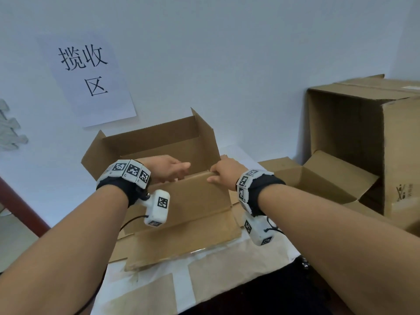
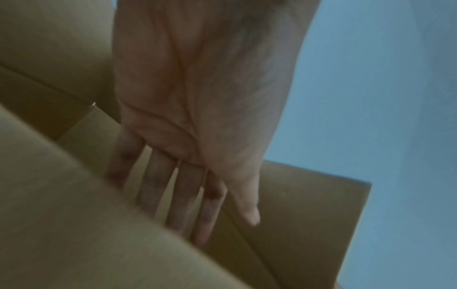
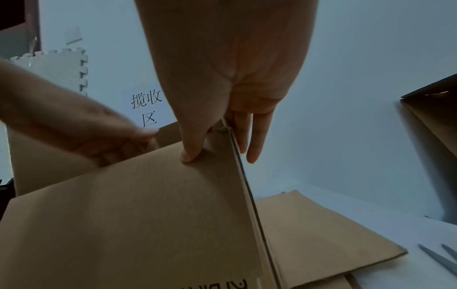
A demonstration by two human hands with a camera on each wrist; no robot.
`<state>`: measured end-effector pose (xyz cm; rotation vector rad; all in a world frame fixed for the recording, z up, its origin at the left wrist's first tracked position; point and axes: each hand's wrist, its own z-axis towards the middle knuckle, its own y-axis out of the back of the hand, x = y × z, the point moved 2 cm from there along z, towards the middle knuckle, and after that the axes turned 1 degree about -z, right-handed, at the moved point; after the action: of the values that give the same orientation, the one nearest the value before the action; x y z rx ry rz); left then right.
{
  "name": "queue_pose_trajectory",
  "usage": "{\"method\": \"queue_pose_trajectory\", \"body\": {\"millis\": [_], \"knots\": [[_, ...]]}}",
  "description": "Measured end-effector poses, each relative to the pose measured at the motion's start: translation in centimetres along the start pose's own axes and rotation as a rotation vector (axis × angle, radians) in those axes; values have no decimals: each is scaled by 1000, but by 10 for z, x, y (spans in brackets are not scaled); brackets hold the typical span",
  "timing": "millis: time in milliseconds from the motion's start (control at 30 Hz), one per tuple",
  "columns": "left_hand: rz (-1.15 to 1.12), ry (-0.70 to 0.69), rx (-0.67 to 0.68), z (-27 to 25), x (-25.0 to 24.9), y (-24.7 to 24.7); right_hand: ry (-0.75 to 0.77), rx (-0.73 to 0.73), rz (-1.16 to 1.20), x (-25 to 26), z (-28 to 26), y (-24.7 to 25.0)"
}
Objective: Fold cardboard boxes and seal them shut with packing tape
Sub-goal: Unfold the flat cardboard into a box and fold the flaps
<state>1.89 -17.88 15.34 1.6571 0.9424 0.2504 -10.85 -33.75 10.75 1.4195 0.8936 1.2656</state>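
A brown cardboard box (image 1: 172, 142) stands half opened on the table, its top flaps up. My left hand (image 1: 168, 170) reaches over the near wall into the box, fingers (image 2: 185, 195) straight and close together against the cardboard (image 2: 74, 224). My right hand (image 1: 223, 172) pinches the top of the box's near right corner. In the right wrist view its thumb (image 3: 191, 148) presses the front panel (image 3: 148, 205), and the fingers (image 3: 254, 140) lie on the other side of the edge. The left hand (image 3: 86, 125) shows blurred there.
Flat cardboard sheets (image 1: 181, 246) lie under the box. A large box (image 1: 397, 144) lies on its side at the right, with a lower open box (image 1: 318, 178) before it. A paper sign (image 1: 88, 76) hangs on the wall. Grey scissor blades (image 3: 437, 258) lie right of the sheets.
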Motion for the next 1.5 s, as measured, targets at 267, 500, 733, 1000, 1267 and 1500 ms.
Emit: {"method": "queue_pose_trajectory", "body": {"millis": [267, 500, 733, 1000, 1267, 1500], "knots": [[-40, -36, -382, 38, -3, 63, 10, 10, 14, 2, -7, 2], [-84, 85, -420, 69, 21, 74, -11, 20, 37, 2, -8, 4], [-80, 93, -393, 90, 36, 78, 9, 80, -14, 0, -2, 5], [-289, 92, -470, 70, 42, 81, 107, -26, -55, -2, 5, 3], [-962, 80, -326, 19, 7, 60, 77, 27, -25, -3, 13, 3], [-957, 11, -207, -1, -47, 39, 52, -14, -11, -2, 16, -2]]}}
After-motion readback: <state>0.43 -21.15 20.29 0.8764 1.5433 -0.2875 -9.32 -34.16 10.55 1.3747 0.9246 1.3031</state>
